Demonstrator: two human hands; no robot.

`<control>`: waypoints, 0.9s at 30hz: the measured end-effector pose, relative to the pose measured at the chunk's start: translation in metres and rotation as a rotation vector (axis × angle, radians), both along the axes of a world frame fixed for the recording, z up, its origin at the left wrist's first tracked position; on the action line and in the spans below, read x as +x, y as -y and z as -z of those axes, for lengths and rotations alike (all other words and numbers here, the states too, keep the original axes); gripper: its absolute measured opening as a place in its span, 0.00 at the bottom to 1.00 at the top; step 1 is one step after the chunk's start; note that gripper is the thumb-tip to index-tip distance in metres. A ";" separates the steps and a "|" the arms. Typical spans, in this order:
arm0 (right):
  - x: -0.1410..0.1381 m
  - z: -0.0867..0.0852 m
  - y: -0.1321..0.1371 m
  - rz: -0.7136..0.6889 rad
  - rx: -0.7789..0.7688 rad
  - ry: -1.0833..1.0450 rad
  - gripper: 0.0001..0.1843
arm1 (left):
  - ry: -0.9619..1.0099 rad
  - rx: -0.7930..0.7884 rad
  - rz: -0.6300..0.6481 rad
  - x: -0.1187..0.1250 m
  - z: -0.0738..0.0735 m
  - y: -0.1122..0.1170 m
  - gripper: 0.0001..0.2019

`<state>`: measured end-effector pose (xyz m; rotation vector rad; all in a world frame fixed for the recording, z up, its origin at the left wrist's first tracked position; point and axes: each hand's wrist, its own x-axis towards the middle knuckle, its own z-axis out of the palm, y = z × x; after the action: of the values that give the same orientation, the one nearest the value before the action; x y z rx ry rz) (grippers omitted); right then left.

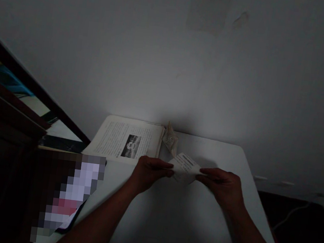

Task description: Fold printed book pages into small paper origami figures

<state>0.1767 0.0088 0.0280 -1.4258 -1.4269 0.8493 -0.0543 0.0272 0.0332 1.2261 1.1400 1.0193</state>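
Between my two hands is a small folded sheet of printed paper (pixel 186 167), held above the white table. My left hand (pixel 151 172) pinches its left corner between thumb and fingers. At the opposite corner, my right hand (pixel 222 184) grips it the same way. Just behind the sheet stands a folded paper boat (pixel 171 138), made of printed paper, with a pointed peak. It is close to the sheet's upper left edge; whether they touch I cannot tell.
An open book (pixel 115 135) with a dark picture lies at the table's back left. A lit phone (pixel 74 193), partly pixelated, rests along the left edge of the table (pixel 167 224). The wall (pixel 158 58) rises directly behind. Right of the table a pale cable (pixel 290 214) hangs.
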 end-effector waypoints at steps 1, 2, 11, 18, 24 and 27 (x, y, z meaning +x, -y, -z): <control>0.001 0.001 0.000 -0.005 0.010 0.008 0.11 | 0.002 0.000 0.001 0.000 0.000 0.000 0.10; 0.002 0.002 0.000 -0.009 0.021 0.016 0.11 | 0.009 0.000 0.003 0.000 0.000 0.000 0.10; 0.001 0.001 -0.001 -0.042 0.001 -0.049 0.09 | 0.044 0.004 0.010 0.000 -0.001 -0.001 0.10; -0.005 0.000 0.001 0.021 0.010 -0.093 0.16 | 0.308 0.030 0.054 0.009 0.001 0.005 0.45; -0.017 -0.001 0.004 0.021 -0.014 -0.293 0.25 | 0.379 -0.099 0.131 0.024 0.012 0.011 0.40; -0.023 0.001 0.005 -0.031 -0.065 -0.426 0.33 | 0.284 -0.087 0.139 0.025 0.015 0.011 0.19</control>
<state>0.1535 0.0041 0.0271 -1.1820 -1.1059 1.1497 -0.0293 0.0163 0.0186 1.0380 0.8577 0.9923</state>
